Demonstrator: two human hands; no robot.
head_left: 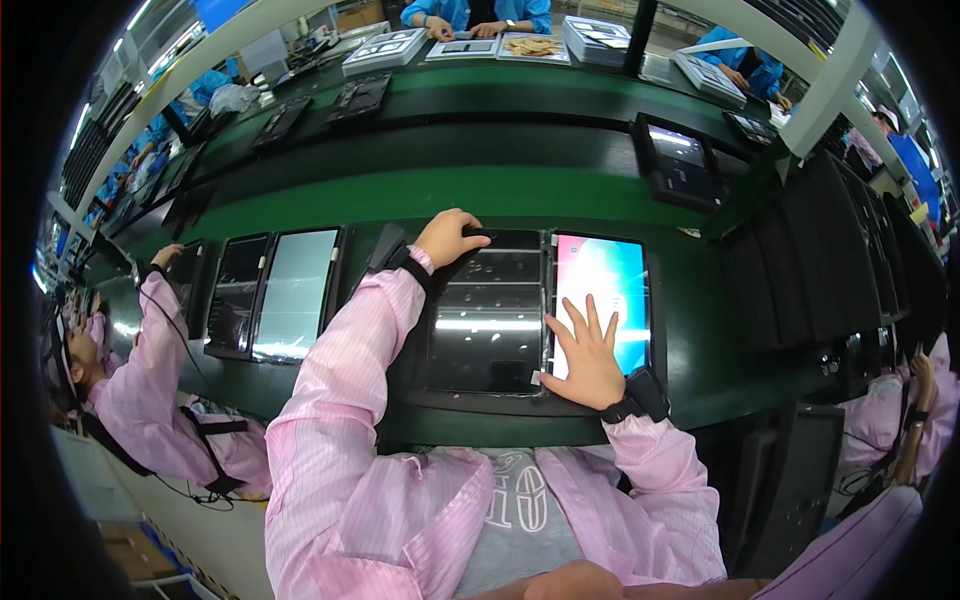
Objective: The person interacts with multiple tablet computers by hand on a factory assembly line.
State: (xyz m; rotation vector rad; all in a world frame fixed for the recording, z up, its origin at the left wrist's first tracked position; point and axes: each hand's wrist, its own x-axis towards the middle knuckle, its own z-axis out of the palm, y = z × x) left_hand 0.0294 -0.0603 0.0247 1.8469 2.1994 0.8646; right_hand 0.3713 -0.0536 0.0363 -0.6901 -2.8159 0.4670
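In front of me a black glossy panel (487, 325) lies beside a tablet with a lit, colourful screen (630, 290), both on a dark tray (470, 399). My left hand (447, 240) is bent over the panel's upper left corner, thumb and fingers closing on its top edge. Light spots and reflections show across the panel's surface. My right hand (588, 362) lies flat on the lit screen, fingers spread, its thumb reaching the seam beside the panel. Dark bands with small boxes circle both wrists.
Another tray to the left holds a dark panel and a pale-screened tablet (297, 290), near a co-worker in pink (150, 350). Black foam-like sheets (800, 260) stand at right. Beyond the green bench, a black case (680, 160) sits before co-workers in blue (475, 15).
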